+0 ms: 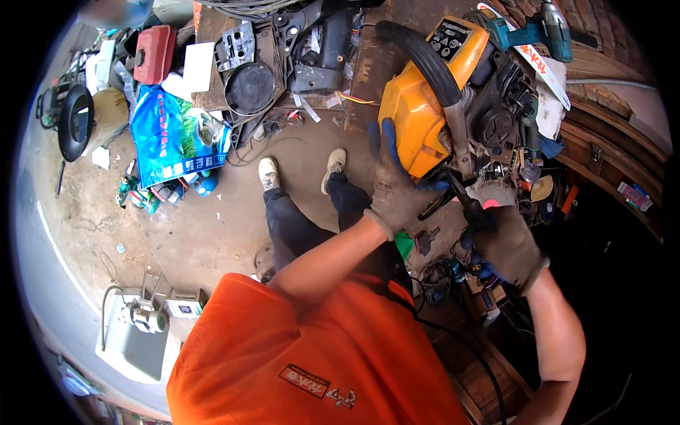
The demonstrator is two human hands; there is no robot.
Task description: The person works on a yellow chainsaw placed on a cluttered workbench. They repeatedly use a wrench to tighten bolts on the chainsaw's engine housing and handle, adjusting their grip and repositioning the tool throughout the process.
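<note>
A yellow chainsaw point(414, 117) with a black, curved front handle point(421, 60) lies on the workbench at the upper right. My left hand point(397, 188), in a grey and blue work glove, grips its near end, with fingers along the yellow housing. My right hand point(506, 244), gloved alike, is closed around a black hand tool point(473, 205) with a narrow front end. That tool points at the near end of the saw, close to my left hand; its exact kind is unclear. Dark, dusty engine parts point(496, 127) show on the saw's right side.
Beyond the saw lie a teal cordless driver point(556, 35) and a white guide bar point(542, 74). Black machine parts point(248, 85) crowd the bench's left. A blue bag point(170, 138) and a red case point(154, 53) stand further left. A black hose point(460, 340) runs beside me.
</note>
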